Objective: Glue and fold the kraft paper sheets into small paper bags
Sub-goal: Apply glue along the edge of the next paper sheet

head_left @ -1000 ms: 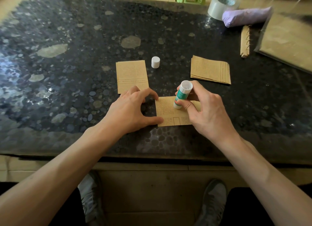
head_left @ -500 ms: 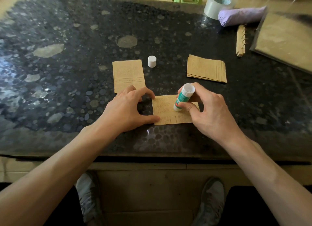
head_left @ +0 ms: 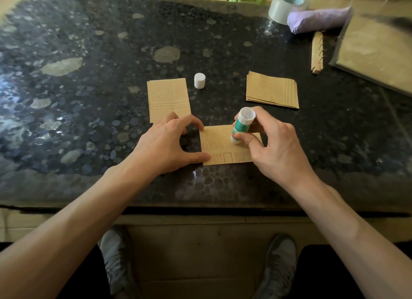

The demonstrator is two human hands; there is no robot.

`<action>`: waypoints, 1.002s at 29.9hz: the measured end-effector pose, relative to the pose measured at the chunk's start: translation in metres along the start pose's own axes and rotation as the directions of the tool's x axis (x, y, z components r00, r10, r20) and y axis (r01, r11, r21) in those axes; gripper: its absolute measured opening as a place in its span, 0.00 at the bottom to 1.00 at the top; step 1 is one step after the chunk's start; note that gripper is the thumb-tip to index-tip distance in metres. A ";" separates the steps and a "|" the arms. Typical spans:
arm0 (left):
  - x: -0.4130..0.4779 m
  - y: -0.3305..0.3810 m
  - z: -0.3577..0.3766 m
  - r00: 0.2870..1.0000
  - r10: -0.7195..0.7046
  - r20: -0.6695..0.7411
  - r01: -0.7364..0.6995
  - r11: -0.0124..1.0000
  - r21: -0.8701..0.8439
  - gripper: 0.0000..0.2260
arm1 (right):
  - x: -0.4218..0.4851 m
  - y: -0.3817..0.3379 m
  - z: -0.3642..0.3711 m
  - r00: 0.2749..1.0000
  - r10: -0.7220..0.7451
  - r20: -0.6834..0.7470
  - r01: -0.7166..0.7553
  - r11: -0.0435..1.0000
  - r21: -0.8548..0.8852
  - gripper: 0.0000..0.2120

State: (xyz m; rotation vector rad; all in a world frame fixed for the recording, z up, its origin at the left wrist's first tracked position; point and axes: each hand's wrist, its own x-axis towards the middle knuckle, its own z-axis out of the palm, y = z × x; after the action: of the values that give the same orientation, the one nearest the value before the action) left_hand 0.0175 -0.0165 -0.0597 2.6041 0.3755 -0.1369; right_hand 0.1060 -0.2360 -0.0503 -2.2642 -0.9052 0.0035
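Left hand: you are spreading your left hand (head_left: 165,142) wide, thumb and index fingertip pressing on the left edge of the sheet and gripping nothing.
Right hand: you are gripping the glue stick (head_left: 242,125) in your right hand (head_left: 276,147), with its tip tilted down onto the paper.
Sheet: the kraft sheet (head_left: 220,149) is lying flat between your hands, close to the near edge of the worktop (head_left: 89,97).
Handling: it is looking thin and light, so it is likely to slide or wrinkle under the sticky tip. Pin it at the edge and stroke away from the fingers.
Other paper: a folded piece (head_left: 168,99) is lying just far-left of the sheet, with a stack (head_left: 272,90) far-right and the white cap (head_left: 199,80) between them.
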 end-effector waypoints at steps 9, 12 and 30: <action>0.001 0.000 0.000 1.000 -0.005 0.003 0.005 1.000 0.002 0.30 | 0.003 0.003 -0.003 0.999 0.039 0.010 -0.039 0.999 0.003 0.13; 0.001 0.000 0.000 1.000 -0.005 0.000 0.005 1.000 0.008 0.30 | 0.001 0.004 -0.005 1.000 0.028 0.013 -0.028 0.999 0.029 0.13; 0.001 0.001 -0.003 1.000 0.000 0.020 0.000 1.000 0.006 0.30 | -0.012 0.006 -0.007 0.999 0.007 -0.043 -0.007 1.000 -0.006 0.13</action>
State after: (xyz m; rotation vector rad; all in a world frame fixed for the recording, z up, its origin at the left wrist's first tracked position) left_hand 0.0187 -0.0157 -0.0571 2.6067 0.3685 -0.1643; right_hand 0.1025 -0.2504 -0.0511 -2.2640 -0.8758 -0.0449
